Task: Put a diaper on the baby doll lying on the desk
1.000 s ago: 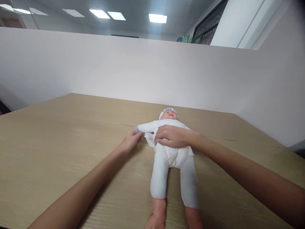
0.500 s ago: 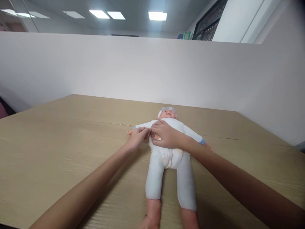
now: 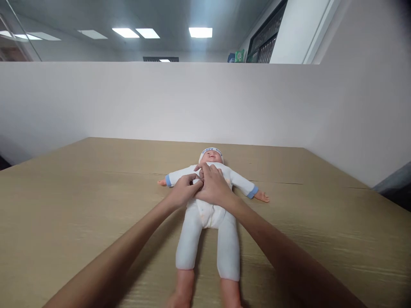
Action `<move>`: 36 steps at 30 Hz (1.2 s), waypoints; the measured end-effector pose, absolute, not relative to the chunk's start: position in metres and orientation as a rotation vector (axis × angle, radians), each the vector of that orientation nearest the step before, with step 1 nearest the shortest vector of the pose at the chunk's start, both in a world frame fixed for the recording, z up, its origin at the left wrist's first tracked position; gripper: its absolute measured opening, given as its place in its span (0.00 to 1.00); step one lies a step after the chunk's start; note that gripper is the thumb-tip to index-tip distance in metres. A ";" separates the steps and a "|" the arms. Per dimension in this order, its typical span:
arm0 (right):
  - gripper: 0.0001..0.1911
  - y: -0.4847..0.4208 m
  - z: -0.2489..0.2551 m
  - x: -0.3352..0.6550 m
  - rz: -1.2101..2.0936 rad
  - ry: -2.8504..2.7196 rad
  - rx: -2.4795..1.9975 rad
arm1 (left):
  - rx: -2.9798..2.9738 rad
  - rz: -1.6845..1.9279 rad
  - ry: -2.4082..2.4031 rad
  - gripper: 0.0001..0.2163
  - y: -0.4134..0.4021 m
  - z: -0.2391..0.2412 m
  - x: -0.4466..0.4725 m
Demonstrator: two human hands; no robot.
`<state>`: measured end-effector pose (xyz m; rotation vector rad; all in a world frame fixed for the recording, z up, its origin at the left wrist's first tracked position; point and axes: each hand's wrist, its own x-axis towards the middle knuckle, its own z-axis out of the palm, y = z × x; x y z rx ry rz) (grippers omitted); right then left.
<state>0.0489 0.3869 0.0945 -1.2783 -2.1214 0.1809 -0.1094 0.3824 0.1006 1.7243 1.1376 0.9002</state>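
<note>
A baby doll [image 3: 186, 244] lies on its back, head away from me, arms spread and legs toward me. It wears a white top [image 3: 241, 181] with blue cuffs, a white patterned cap [image 3: 211, 150] and a white diaper-like bottom [image 3: 210, 215]. My left hand [image 3: 184, 189] is closed, thumb and fingers pinched on the top at the left side of the doll's chest. Against it, my right hand [image 3: 212, 185] lies over the chest, its fingers bent and gripping the same cloth. The pinched spot itself is mostly hidden by my fingers.
The doll lies on a broad brown tabletop [image 3: 80, 222] with a seam across it. A white partition [image 3: 154, 102] rises along the far edge and another wall [image 3: 359, 115] stands at the right. A dark object [image 3: 398, 188] shows at the right edge.
The view has shifted, so the doll appears farther left. My hands have moved slightly up its chest and closer together, with the right hand's fingers more bent.
</note>
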 end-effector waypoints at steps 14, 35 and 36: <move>0.28 0.371 0.138 0.105 0.537 -2.113 -1.438 | 1.702 0.986 0.908 0.17 0.377 0.082 -0.130; 0.15 0.379 0.115 0.098 0.699 -2.000 -1.354 | 1.771 1.071 0.894 0.18 0.376 0.062 -0.133; 0.14 0.379 0.113 0.098 0.694 -1.981 -1.341 | 1.777 1.072 0.900 0.18 0.376 0.062 -0.132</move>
